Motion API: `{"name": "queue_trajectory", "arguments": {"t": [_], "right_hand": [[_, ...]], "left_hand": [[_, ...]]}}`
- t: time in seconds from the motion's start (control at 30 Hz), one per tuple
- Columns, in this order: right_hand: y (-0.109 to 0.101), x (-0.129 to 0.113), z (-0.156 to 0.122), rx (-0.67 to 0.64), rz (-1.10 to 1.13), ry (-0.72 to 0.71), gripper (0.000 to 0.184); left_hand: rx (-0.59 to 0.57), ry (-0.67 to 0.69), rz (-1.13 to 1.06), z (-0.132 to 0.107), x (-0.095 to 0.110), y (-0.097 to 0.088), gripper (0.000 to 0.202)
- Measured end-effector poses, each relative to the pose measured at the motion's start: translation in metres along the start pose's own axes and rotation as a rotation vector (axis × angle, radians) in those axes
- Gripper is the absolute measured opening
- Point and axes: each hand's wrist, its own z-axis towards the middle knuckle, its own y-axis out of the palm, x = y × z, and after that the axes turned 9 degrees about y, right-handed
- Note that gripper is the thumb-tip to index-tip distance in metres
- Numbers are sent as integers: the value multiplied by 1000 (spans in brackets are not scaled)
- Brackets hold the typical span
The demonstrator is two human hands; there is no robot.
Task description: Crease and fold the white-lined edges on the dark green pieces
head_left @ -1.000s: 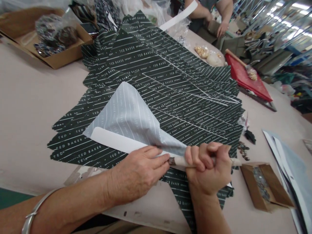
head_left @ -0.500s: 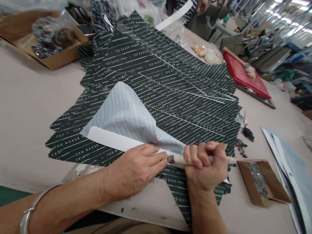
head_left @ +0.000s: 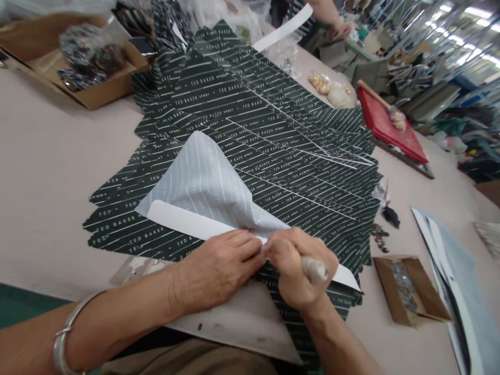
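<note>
A long white strip (head_left: 187,220) lies along the edge of a turned-back fabric piece (head_left: 203,172), whose pale grey-blue underside shows. My left hand (head_left: 230,265) rests palm down on the strip, fingers stretched out and holding nothing. Right beside its fingertips, my right hand (head_left: 300,260) is closed around a tool with a pale wrapped handle (head_left: 315,269). The handle's end sticks out toward me, while the working tip is hidden by my fingers. Beneath both hands spreads a stack of dark green fabric panels (head_left: 258,130) printed with white lines and lettering.
An open cardboard box (head_left: 94,96) with bagged parts sits at the upper left. On the right are a small brown box (head_left: 406,291) of metal pieces, a red slab (head_left: 390,130) and pale strips (head_left: 449,276). Another person's hands (head_left: 338,28) show at the top.
My right hand has moved left and turned, so the tool's handle end now points toward me. More of the white strip shows to its right. My left hand stays nearly in place.
</note>
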Motion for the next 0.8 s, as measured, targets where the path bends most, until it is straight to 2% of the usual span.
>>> {"name": "queue_trajectory", "arguments": {"t": [0.1, 0.23, 0.4, 0.6, 0.7, 0.8], "right_hand": [[8, -8, 19, 20, 16, 44, 33], [21, -18, 34, -71, -95, 15, 33], [31, -21, 34, -125, -205, 6, 32], [25, -17, 26, -106, -338, -109, 32], [16, -14, 23, -79, -213, -32, 31], [5, -14, 23, -14, 119, 89, 29]], "left_hand": [[-88, -5, 31, 0, 0, 2, 18], [-56, 2, 77, -1, 0, 4, 14], [0, 19, 129, -3, 1, 8, 12], [-10, 30, 134, -4, 1, 7, 11], [-32, 27, 123, -2, 0, 5, 13], [-61, 27, 82, -1, 0, 3, 8]]}}
